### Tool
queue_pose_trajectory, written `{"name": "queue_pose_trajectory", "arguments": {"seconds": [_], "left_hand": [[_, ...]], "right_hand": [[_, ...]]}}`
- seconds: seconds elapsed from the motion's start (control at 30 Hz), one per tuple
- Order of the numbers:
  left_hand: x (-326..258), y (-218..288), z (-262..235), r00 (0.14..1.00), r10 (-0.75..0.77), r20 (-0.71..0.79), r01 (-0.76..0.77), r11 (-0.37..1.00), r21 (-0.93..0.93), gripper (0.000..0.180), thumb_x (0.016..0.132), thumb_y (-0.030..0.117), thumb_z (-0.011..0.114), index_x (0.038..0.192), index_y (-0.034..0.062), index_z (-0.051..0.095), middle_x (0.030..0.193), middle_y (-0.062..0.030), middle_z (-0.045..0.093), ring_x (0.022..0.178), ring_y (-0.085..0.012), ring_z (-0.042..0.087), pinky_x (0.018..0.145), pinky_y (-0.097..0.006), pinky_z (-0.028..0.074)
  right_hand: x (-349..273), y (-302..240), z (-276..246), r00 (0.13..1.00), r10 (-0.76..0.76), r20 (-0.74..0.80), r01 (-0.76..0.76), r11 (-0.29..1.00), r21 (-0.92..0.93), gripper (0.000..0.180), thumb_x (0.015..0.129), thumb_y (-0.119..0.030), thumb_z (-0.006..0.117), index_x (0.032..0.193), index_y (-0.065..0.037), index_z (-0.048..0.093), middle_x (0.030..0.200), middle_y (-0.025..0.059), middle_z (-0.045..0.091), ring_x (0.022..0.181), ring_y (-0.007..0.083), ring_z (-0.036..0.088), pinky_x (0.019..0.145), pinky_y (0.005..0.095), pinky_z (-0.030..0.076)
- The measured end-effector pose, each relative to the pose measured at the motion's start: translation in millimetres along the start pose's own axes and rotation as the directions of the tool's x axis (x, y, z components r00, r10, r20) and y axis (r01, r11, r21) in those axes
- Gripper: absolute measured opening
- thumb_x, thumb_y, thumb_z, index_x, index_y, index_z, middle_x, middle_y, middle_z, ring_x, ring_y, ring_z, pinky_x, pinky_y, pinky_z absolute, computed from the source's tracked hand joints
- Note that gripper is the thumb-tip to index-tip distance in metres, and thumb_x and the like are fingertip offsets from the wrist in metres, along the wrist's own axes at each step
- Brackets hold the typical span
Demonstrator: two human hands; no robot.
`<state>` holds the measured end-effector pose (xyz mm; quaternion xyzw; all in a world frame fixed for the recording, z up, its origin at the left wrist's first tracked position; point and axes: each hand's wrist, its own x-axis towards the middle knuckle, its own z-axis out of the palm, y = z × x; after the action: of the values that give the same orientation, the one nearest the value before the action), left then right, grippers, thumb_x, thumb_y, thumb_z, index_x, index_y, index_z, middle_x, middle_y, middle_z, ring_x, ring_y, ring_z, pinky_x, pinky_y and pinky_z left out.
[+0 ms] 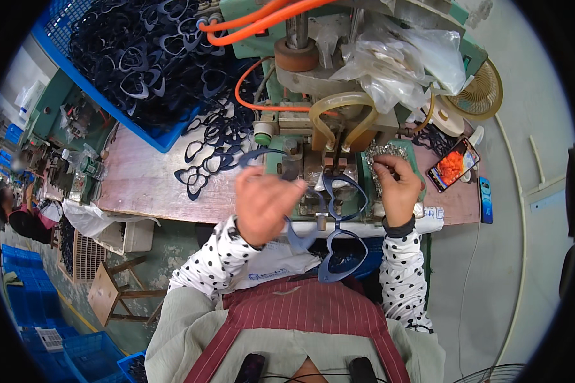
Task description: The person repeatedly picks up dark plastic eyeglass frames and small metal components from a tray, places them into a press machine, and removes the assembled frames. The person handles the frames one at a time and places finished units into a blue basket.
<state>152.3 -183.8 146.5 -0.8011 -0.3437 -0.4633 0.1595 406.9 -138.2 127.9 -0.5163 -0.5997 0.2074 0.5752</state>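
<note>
Smeared by motion, my left hand (pixel 262 203) is closed on a dark blue eyeglass frame front (pixel 302 240), whose blurred rims show beyond the fingers. Another dark blue eyeglass frame front (pixel 343 256) sits upright in line with the press fixture (pixel 329 163), one rim at the fixture and the other hanging over the table's front edge. To the right of the fixture, my right hand (pixel 399 188) has thumb and fingertips pinched together at a heap of small shiny metal parts (pixel 390 150). Whatever is between those fingertips is too small to make out.
A blue crate (pixel 131 121) heaped with dark frames stands at the far left, with loose frames (pixel 204 159) beside it. Orange hoses (pixel 262 22) and plastic bags (pixel 396 57) hang over the green press. A lit phone (pixel 452 166) and a small fan (pixel 476 92) are at right.
</note>
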Motion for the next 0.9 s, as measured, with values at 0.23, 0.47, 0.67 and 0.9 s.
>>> {"name": "queue_pose_trajectory", "arguments": {"seconds": [0.23, 0.47, 0.67, 0.9], "left_hand": [[23.8, 31.2, 18.3, 0.975, 0.224, -0.011, -0.218, 0.936, -0.274, 0.037, 0.079, 0.020, 0.073, 0.112, 0.0055, 0.066, 0.092, -0.0043, 0.067, 0.081, -0.0193, 0.063, 0.083, -0.038, 0.050], [19.3, 30.9, 26.7, 0.964, 0.267, -0.003, -0.244, 0.876, -0.416, 0.039, 0.080, 0.021, 0.072, 0.112, 0.0010, 0.065, 0.091, -0.0066, 0.066, 0.078, -0.0202, 0.062, 0.081, -0.038, 0.051], [24.3, 33.6, 15.6, 0.935, 0.353, -0.040, -0.328, 0.814, -0.479, 0.033, 0.083, 0.019, 0.069, 0.111, 0.0013, 0.066, 0.094, -0.0077, 0.066, 0.080, -0.0217, 0.063, 0.082, -0.038, 0.051], [28.0, 17.6, 44.3, 0.889, 0.456, 0.036, -0.333, 0.700, -0.631, 0.028, 0.082, 0.005, 0.062, 0.109, 0.0003, 0.066, 0.103, -0.0121, 0.067, 0.092, -0.0263, 0.065, 0.090, -0.042, 0.051]], "right_hand": [[-5.6, -57.3, 6.2, 0.943, 0.157, 0.293, -0.219, 0.957, 0.190, 0.023, 0.075, -0.002, 0.073, 0.098, -0.001, 0.070, 0.082, 0.0021, 0.067, 0.062, 0.0018, 0.045, 0.053, 0.0190, 0.034], [-0.5, -62.3, 19.3, 0.921, 0.258, 0.293, -0.319, 0.930, 0.181, 0.039, 0.072, -0.005, 0.075, 0.105, -0.001, 0.054, 0.078, 0.0039, 0.068, 0.057, 0.0011, 0.041, 0.050, 0.0187, 0.033], [-0.8, -60.4, 34.3, 0.933, 0.253, 0.256, -0.332, 0.879, 0.342, 0.052, 0.072, -0.001, 0.074, 0.115, 0.003, 0.045, 0.079, 0.0076, 0.067, 0.063, 0.0051, 0.051, 0.055, 0.0203, 0.041], [12.9, 14.5, -7.9, 0.995, 0.101, -0.015, -0.099, 0.989, 0.105, 0.046, 0.077, 0.000, 0.068, 0.119, -0.003, 0.051, 0.088, 0.0083, 0.071, 0.078, 0.0141, 0.065, 0.073, 0.0260, 0.050]]}}
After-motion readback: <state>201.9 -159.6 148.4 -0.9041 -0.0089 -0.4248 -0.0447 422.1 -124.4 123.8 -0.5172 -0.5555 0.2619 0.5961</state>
